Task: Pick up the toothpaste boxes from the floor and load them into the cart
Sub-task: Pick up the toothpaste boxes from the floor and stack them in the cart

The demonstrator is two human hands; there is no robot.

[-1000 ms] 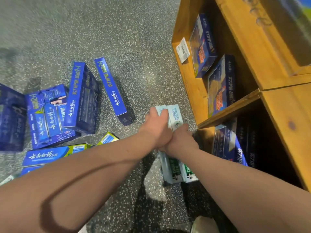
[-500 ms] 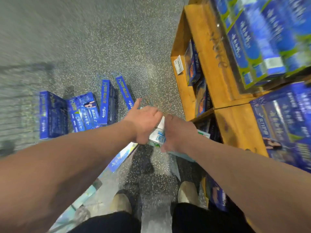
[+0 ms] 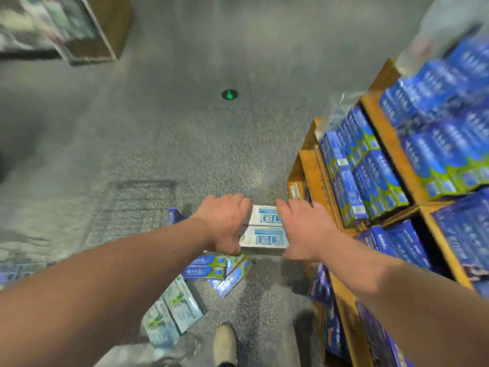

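Change: a second ago the white toothpaste boxes [image 3: 266, 230] lay on the floor [image 3: 185, 128] under both hands. They are now lifted clear of it, and the view has risen as the person stands up.
Left hand [image 3: 225, 226]: grasping the left end of the white pair, with the fingers over the far edge and the thumb at the near edge.
Right hand [image 3: 304, 231]: clasping the right end the same way, so the pair is clamped between the hands.
Held boxes: two side by side, printed face up, in the air just left of the wooden shelf [image 3: 315, 176].
Cart [image 3: 140, 205]: probably the blurred wire grid on the left, though it is too smeared to be sure.
Still on the floor: blue-green boxes [image 3: 211, 268] and white-green boxes [image 3: 174, 311], near the person's shoe [image 3: 225, 343].
Meaning: the pickup looks done. Carrying the pair left to the cart comes next, and many boxes remain.
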